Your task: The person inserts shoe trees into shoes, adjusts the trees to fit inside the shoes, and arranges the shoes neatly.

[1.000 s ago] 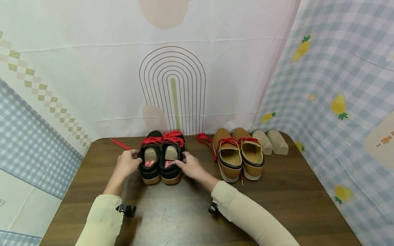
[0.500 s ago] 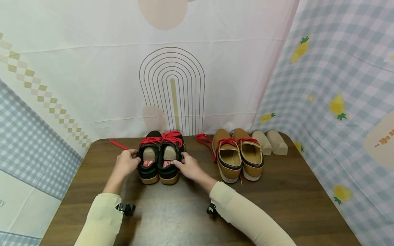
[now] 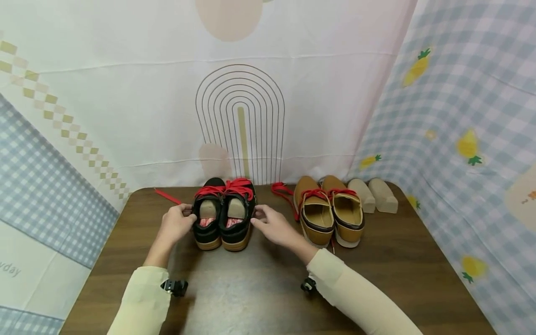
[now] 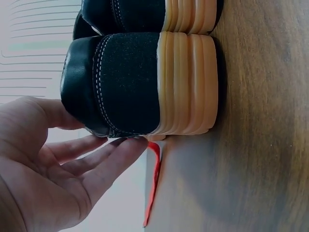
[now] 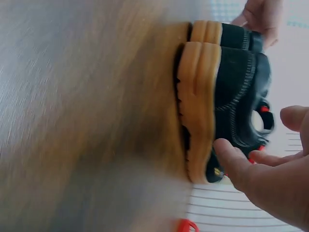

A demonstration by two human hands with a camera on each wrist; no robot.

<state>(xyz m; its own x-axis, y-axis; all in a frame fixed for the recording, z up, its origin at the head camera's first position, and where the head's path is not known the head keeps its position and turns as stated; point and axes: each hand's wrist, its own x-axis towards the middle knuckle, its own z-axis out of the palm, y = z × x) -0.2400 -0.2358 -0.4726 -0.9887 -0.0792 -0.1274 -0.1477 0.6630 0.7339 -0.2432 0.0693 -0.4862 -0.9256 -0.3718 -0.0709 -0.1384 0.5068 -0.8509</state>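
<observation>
A pair of black shoes with red laces and tan soles stands side by side, toes toward the wall. A beige block sits inside the left black shoe (image 3: pixel 208 238) and another inside the right black shoe (image 3: pixel 236 238). My left hand (image 3: pixel 177 224) pinches the left shoe's outer collar. In the left wrist view, its thumb goes behind the collar and its fingers lie along the side of the black shoe (image 4: pixel 128 82). My right hand (image 3: pixel 275 226) is beside the right shoe, thumb and fingers spread; whether a fingertip still touches the shoe (image 5: pixel 231 77), I cannot tell.
To the right stand brown shoes (image 3: pixel 317 228) with red laces. Two beige blocks (image 3: pixel 383 196) lie beyond them at the back right. A loose red lace (image 3: pixel 284 194) lies between the pairs, and a red strip (image 3: pixel 167 195) left of the black pair. Cloth walls surround the wooden table (image 3: pixel 234 298).
My right hand has loosened from the right black shoe and moved slightly right, its thumb now off the collar. My left hand keeps its place at the left shoe. The head view shifted a little.
</observation>
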